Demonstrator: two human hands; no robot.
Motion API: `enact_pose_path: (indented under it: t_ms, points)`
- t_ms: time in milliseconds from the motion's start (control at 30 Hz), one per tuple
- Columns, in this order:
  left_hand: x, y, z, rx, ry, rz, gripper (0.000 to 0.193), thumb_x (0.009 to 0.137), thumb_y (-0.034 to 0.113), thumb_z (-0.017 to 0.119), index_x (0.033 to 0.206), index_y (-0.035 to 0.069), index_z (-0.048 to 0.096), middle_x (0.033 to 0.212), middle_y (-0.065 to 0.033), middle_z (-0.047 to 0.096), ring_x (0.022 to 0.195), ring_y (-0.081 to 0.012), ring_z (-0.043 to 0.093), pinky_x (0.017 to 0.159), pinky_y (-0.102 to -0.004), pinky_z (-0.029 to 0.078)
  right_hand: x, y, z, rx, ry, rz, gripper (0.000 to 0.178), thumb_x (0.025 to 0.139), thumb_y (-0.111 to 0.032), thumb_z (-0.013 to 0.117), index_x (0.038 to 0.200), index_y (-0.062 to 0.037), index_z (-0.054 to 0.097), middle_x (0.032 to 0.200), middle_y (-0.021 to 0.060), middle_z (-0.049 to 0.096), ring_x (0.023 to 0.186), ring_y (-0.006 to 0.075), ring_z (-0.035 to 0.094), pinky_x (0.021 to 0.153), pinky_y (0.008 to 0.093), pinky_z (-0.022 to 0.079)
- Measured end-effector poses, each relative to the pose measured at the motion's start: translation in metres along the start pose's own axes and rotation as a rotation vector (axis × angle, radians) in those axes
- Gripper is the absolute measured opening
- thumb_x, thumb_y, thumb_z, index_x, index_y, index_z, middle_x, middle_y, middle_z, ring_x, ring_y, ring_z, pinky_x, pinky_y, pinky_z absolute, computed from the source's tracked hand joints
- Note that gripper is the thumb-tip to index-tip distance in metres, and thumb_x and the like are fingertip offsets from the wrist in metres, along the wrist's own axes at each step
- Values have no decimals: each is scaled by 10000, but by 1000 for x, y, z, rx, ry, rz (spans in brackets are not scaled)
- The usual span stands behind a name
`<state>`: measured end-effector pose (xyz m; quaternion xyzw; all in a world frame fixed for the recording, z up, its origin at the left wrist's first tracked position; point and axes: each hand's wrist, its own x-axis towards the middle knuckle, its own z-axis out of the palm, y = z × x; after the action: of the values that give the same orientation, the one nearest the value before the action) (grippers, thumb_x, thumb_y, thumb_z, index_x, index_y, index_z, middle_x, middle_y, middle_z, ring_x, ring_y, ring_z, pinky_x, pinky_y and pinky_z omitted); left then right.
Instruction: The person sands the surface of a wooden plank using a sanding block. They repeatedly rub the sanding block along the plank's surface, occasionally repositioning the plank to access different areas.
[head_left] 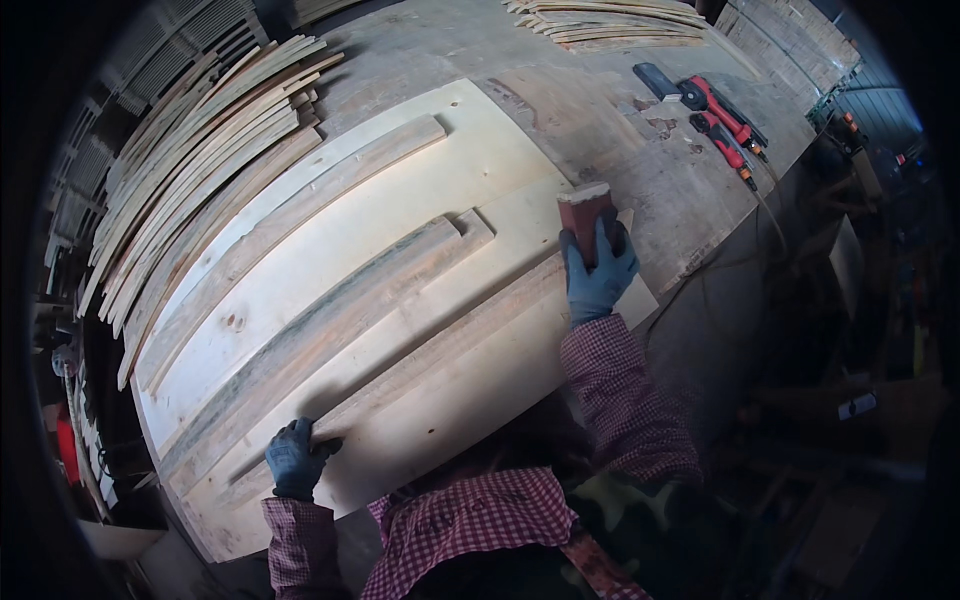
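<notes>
My left hand (295, 460), in a blue-grey glove, is closed on the left end of a long wooden slat (450, 330). The slat lies on a pale plywood sheet (440, 430) in front of me. Near the slat's right end, my gloved right hand (600, 275) grips a reddish-brown sanding block (584, 208) with a pale top edge. The block's underside is hidden, so I cannot tell whether it touches the slat. Beyond this slat, two slats (340, 305) lie side by side, one darker along its length. Farther off lies another slat (300, 205).
A stack of thin wooden strips (200, 170) lies at the far left of the worktable (410, 50). Another pile of strips (610, 25) sits at the back. Two red and black power tools (725, 115) and a dark block-shaped object (655, 82) rest at the right, near the table's edge.
</notes>
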<state>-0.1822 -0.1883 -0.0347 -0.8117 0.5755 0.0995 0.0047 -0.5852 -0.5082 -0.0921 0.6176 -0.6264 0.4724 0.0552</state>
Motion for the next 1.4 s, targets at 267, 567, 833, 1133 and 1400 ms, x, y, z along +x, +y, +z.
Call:
enact_pose_path:
  t_ms: [267,567,833,1133,1400]
  points:
    - [-7,-1,-1,64,17,-32,507,719,510,811,1026,136,659,892,-108,692,838,-351,664,723,-483,508,-7,-39,-39,77,-257,-464,646,709,-467,866,1279,-227,682,1365,172,537,1183,372,531,963,503,459]
    - [-24,24,21,114,268,-34,317,774,385,774,1014,209,662,887,-49,652,823,-302,631,707,-457,498,80,-6,-46,-132,-741,-613,567,770,-567,766,1251,-274,699,1186,66,611,1119,292,556,966,456,461]
    - [-29,20,15,100,245,-45,302,792,384,757,1018,208,662,893,-44,654,822,-292,628,710,-449,496,55,-40,-48,124,-728,-982,605,760,-582,748,1279,-282,668,1352,74,565,1234,255,530,1134,512,354]
    - [-29,25,21,142,257,-66,334,777,416,763,1021,204,676,896,-42,642,839,-286,623,720,-448,495,114,3,-48,-87,-1163,-720,625,867,-537,689,1419,-267,575,1441,112,530,1362,322,450,1165,464,325]
    - [-32,25,29,161,270,-78,370,753,380,780,1063,207,674,924,-38,635,865,-287,617,737,-453,491,203,7,-44,-396,-1603,-490,543,878,-449,720,1353,-196,642,1333,139,630,1259,327,564,1094,421,418]
